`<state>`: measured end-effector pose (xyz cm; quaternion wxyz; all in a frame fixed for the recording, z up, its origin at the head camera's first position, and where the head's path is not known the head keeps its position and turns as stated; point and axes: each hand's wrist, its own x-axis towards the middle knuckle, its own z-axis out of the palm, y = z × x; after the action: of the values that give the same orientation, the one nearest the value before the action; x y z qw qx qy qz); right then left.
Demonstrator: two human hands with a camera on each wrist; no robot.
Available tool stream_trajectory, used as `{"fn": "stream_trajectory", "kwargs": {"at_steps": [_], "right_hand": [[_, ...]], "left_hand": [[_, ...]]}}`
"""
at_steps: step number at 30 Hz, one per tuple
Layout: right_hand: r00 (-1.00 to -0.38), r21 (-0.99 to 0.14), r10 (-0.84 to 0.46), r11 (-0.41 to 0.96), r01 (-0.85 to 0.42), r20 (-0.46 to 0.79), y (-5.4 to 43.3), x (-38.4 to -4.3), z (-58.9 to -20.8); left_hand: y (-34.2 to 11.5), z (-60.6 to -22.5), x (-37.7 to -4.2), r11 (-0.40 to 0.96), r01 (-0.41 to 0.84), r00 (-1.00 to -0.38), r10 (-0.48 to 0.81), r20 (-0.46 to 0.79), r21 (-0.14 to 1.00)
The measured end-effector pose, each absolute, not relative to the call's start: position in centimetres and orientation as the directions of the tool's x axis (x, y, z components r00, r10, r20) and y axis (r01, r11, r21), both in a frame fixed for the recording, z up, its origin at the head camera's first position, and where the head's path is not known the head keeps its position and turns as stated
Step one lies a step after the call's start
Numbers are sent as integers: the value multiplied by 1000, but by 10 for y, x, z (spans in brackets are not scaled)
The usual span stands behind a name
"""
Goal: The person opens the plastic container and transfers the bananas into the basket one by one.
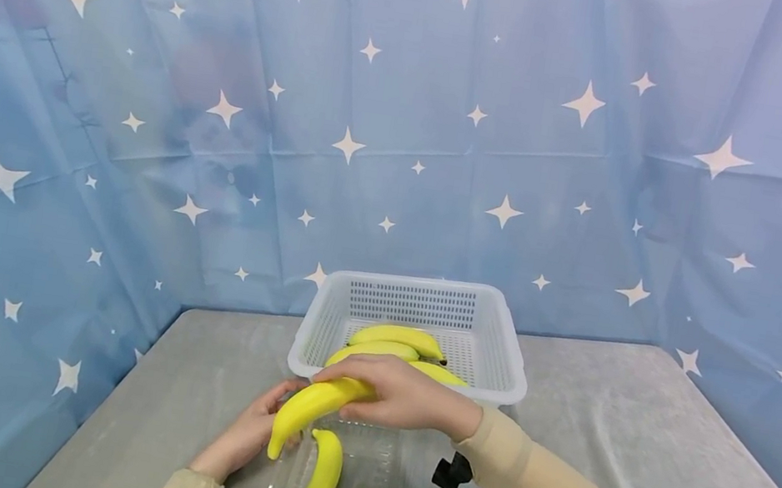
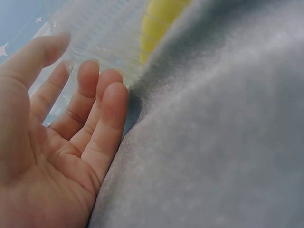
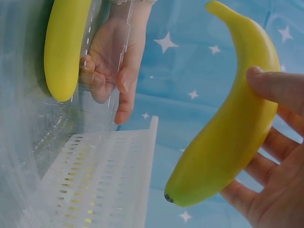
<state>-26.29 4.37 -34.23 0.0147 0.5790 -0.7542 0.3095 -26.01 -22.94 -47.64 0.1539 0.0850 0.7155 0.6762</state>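
Observation:
My right hand [image 1: 399,394] grips a yellow banana [image 1: 308,410] between thumb and fingers, holding it tilted above the near container. In the right wrist view, the thumb lies across the upper side of this banana [image 3: 223,126] with the fingers behind it. Below is a clear plastic container [image 1: 367,477], where another banana [image 1: 319,482] lies lengthwise along the left side. My left hand [image 1: 247,431] is at the container's left wall, its fingers [image 2: 111,107] loosely bent and palm facing the wall. Through the clear wall, the right wrist view shows this left hand [image 3: 107,61] too.
Behind the container stands a white slotted basket [image 1: 507,354] holding several bananas [image 1: 400,336]. A grey cloth [image 1: 596,443] covers the table. A blue curtain with white stars [image 1: 411,112] hangs along the back and sides.

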Motion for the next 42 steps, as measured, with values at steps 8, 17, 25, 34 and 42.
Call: {"fn": "stream_trajectory", "kwargs": {"at_steps": [8, 17, 25, 34, 42], "right_hand": [[-335, -427, -853, 150, -892, 400, 44, -264, -340], [-339, -436, -842, 141, -889, 420, 47, -267, -340], [-335, -422, -838, 141, -895, 430, 49, -267, -336], [-335, -412, -832, 144, -900, 442, 50, -267, -332], [-308, -373, -826, 129, -919, 472, 53, -271, -327]], "left_hand": [[-230, -479, -262, 71, -61, -932, 352, -83, 996], [-231, -479, -259, 42, -62, -924, 376, -74, 997], [-232, -480, -261, 21, -68, -923, 379, -71, 997], [-231, -478, -259, 19, -81, -923, 376, -82, 997], [-231, -478, -259, 11, -61, -929, 364, -61, 998]]}}
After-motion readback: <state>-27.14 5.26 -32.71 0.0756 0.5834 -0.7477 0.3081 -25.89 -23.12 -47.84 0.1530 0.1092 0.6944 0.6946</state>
